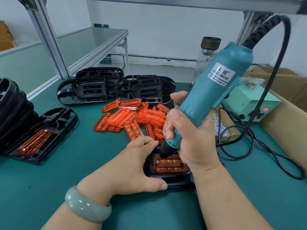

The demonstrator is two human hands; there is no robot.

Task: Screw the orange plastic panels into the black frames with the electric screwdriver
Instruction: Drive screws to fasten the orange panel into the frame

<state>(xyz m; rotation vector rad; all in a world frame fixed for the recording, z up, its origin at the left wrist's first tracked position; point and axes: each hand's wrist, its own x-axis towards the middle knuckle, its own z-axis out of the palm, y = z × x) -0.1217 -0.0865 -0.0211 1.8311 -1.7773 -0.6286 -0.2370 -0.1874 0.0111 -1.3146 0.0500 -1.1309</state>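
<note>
My right hand (191, 138) grips the teal electric screwdriver (214, 90), tilted, its black tip down on the far left corner of an orange panel (171, 165). That panel sits in a black frame (176, 180) on the green mat. My left hand (132, 165) holds the frame's left side, thumb along the near edge and fingers curled at the far edge. A pile of loose orange panels (132, 117) lies just beyond. Further back are bare black frames (89, 88).
A finished frame with an orange panel (36, 138) lies at the left beside a stack of black frames (13, 107). A tray of screws (221, 128), a power box (250, 100), its cable (265, 155), cardboard boxes (285, 123) and a glass bottle (206, 58) stand at the right.
</note>
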